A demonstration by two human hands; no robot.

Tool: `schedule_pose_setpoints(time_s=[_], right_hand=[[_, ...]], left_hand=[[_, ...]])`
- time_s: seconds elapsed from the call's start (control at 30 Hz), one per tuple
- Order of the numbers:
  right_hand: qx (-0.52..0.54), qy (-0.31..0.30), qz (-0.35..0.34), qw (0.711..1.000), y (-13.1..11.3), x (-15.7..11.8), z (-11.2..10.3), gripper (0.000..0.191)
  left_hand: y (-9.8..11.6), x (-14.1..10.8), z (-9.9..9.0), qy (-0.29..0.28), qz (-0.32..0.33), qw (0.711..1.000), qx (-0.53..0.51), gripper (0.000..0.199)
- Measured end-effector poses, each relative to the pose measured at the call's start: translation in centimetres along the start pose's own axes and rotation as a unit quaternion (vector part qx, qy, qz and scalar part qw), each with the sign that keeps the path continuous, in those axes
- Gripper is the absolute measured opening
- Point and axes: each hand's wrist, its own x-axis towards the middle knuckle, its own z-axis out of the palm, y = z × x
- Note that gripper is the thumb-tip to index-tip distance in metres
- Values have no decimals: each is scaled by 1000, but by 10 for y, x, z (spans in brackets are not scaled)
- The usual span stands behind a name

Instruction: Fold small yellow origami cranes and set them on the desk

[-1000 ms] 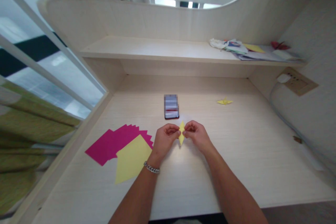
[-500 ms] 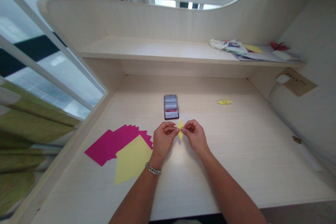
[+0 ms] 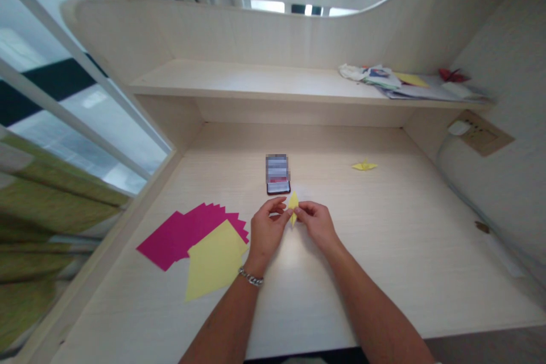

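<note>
A small folded piece of yellow paper [image 3: 293,201], narrow and pointed at top and bottom, stands between my two hands above the desk. My left hand [image 3: 268,227] pinches its left side with thumb and fingers. From the other side, my right hand [image 3: 316,220] grips it between thumb and forefinger. The fingertips hide part of the folds. Just beyond my hands lies a phone [image 3: 278,174] with a lit, blurred screen. Another yellow folded paper piece [image 3: 364,165], with pointed ends and a raised middle, rests farther back on the right.
Left of my hands, a yellow sheet [image 3: 216,261] overlaps fanned magenta sheets [image 3: 179,236] on the desk [image 3: 409,273]. Papers and a red folded piece [image 3: 453,75] lie on the shelf [image 3: 256,77]. A cable [image 3: 458,185] runs from the wall socket [image 3: 486,135] along the right side.
Both hands keep the yellow folded paper in nearly the same place. The fingers of my right hand have shifted slightly and lie flatter; the paper has moved up a little.
</note>
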Motion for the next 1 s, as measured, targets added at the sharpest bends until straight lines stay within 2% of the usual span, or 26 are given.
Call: schedule_pose_setpoints(time_s=[0.13,0.27,0.5,0.63,0.8,1.0], right_hand=[[72,-58,44,995,-10,-3,-3,23],[105,-48,79,990,-18,-5,-8,25],[177,-73,104,976,-24,-8,-14,23],[182,-94,99,974,-30,-10,-16,20],[126,-77,87,985,-29,-10,-15,20],[39,-60,36,997,-24,-9,-14,18]], left_hand=[[2,5,-6,-83,-33,995,-49,21],[2,7,-10,-137,-106,975,-138,21],[3,4,-9,-138,-137,955,-226,14],[5,4,-10,-135,-117,962,-207,11],[3,6,-13,-142,-67,983,-92,12],[3,6,-14,-151,-64,980,-113,15]])
